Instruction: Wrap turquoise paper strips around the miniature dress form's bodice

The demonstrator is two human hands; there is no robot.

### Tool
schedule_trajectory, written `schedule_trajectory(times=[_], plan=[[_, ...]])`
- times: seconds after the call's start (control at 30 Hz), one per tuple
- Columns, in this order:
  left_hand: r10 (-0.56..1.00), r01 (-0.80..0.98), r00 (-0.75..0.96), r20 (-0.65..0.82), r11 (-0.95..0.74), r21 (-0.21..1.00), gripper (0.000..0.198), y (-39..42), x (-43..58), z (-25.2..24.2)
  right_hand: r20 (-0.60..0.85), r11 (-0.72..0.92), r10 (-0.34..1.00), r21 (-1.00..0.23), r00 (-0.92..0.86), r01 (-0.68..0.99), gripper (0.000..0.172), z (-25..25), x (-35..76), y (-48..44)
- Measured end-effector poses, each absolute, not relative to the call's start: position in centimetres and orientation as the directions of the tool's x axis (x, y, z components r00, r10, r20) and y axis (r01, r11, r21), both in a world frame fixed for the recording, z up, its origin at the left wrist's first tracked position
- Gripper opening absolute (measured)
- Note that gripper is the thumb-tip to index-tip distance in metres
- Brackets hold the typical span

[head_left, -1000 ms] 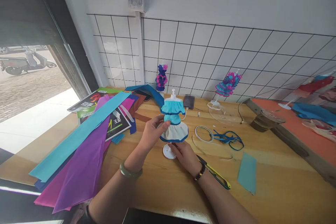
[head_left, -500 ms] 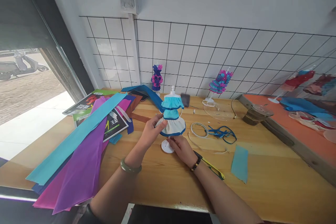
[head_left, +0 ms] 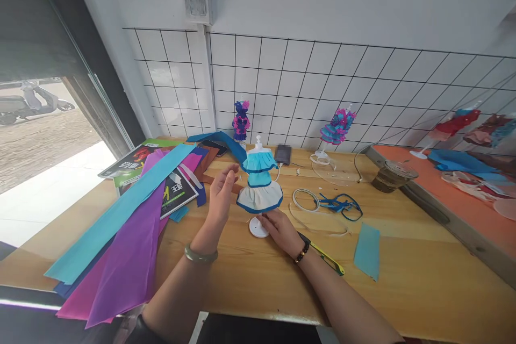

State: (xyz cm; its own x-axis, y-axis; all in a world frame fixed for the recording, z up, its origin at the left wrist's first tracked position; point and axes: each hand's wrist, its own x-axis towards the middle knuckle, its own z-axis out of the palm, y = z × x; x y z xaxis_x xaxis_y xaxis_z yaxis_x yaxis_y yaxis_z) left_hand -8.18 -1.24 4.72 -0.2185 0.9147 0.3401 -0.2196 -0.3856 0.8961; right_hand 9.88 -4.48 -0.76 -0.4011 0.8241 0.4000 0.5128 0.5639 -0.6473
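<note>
One dress (head_left: 260,178), likely light, soft, crushable; best held by its stand (head_left: 258,228), which right hand (head_left: 282,231) pinches; left hand (head_left: 221,196) open at left.

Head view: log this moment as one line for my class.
left hand: open, beside dress; right hand: at stand, below dress; dress: turquoise and white, blue-trimmed; yellow cutter: on table

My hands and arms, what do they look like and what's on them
Your left hand and right hand are ungloved. The left arm wears a grey-green bangle at the wrist, the right arm a dark beaded bracelet with gold-coloured beads. Something black, perhaps a sleeve, shows low on the left arm.
</note>
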Motion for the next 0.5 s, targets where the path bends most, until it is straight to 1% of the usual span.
schedule_trajectory(times=[0.07, 0.17, 0.27, 0.37, 0.5], plan=[[0.875, -0.215, -0.261, 0.406, -0.463, 0.860, 0.038, -1.5, -8.4, 5.3, 0.400, 0.571, 0.818, -0.645, -0.413, 0.508, 0.033, -1.0, 9.9, -4.5], [0.813, -0.165, -0.276, 0.513, -0.566, 0.808, 0.035, -2.4, -8.3, 6.2, 0.401, 0.576, 0.814, -0.651, -0.421, 0.495, 0.029, -1.3, 9.9, -4.3], [0.770, -0.112, -0.207, 0.603, -0.631, 0.768, 0.028, -3.4, -7.9, 6.7, 0.403, 0.578, 0.813, -0.654, -0.421, 0.488, 0.028, -1.6, 9.8, -4.2], [0.743, -0.066, -0.137, 0.655, -0.667, 0.742, 0.029, -4.0, -7.5, 6.7, 0.421, 0.589, 0.806, -0.648, -0.417, 0.483, 0.037, -1.5, 9.7, -4.1], [0.728, -0.077, -0.104, 0.678, -0.685, 0.724, 0.036, -4.1, -7.3, 6.3, 0.423, 0.589, 0.807, -0.629, -0.412, 0.508, 0.046, -1.5, 9.5, -4.0]])
